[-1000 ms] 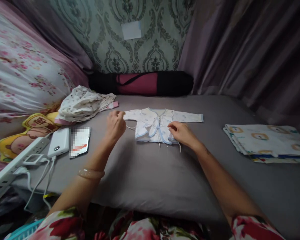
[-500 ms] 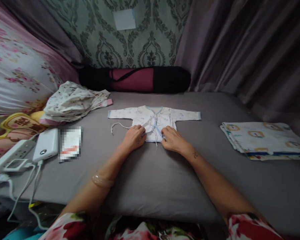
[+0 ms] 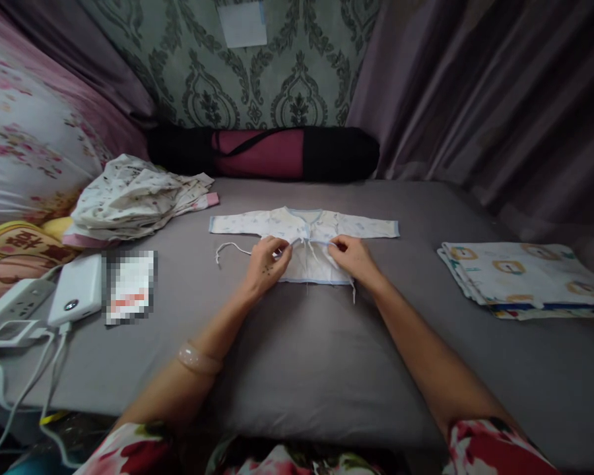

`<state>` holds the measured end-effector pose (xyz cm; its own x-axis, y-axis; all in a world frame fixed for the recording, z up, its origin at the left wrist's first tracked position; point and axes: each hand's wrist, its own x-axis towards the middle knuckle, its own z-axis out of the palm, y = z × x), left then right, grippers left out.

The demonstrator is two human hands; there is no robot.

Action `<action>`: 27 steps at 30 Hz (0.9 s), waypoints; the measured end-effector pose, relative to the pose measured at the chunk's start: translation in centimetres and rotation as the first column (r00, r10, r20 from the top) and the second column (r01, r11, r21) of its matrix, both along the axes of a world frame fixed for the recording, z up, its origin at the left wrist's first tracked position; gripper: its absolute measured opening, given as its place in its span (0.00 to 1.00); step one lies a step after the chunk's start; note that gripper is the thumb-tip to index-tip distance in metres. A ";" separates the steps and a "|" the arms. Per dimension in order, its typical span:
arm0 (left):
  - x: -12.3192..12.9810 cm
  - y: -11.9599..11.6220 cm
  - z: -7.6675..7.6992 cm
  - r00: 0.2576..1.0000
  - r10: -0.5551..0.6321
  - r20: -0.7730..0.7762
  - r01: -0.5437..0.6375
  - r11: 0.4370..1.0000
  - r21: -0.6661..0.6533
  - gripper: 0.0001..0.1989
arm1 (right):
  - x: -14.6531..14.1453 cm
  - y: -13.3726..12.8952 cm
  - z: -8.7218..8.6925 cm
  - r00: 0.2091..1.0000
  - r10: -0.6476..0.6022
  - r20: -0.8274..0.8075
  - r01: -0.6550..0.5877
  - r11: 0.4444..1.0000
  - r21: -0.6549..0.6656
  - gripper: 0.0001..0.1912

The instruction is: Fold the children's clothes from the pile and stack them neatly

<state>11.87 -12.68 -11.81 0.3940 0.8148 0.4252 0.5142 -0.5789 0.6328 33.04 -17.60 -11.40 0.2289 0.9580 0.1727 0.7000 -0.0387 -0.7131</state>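
Observation:
A small white baby shirt (image 3: 272, 221) with blue trim lies with both sleeves spread on the grey sheet (image 3: 287, 369). My left hand (image 3: 270, 262) pinches the blue-edged front of the shirt on its left side. On the right side my right hand (image 3: 354, 258) grips the same edge between thumb and fingers. Between the hands this edge is raised toward the chest, and the lower part of the shirt shows below it. One white tie string (image 3: 235, 245) trails out past my left hand; another (image 3: 354, 291) hangs near my right wrist.
Folded patterned cloths (image 3: 515, 270) lie at the right. A crumpled cloth (image 3: 129, 198), a power bank (image 3: 78, 290), a power strip (image 3: 20, 303) and a blurred packet (image 3: 130, 287) are at the left. A black and maroon bag (image 3: 262, 153) lies along the back.
Both hands have moved up a little from the shirt's bottom, lifting the front edge toward the chest. My right hand has also shifted right. The view has shifted slightly.

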 end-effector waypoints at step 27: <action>-2.5 -0.8 -0.6 0.953 -0.146 -0.265 0.146 0.989 -0.019 0.14 | -0.8 -1.0 2.4 0.936 0.317 -0.151 -0.345 0.911 -0.227 0.11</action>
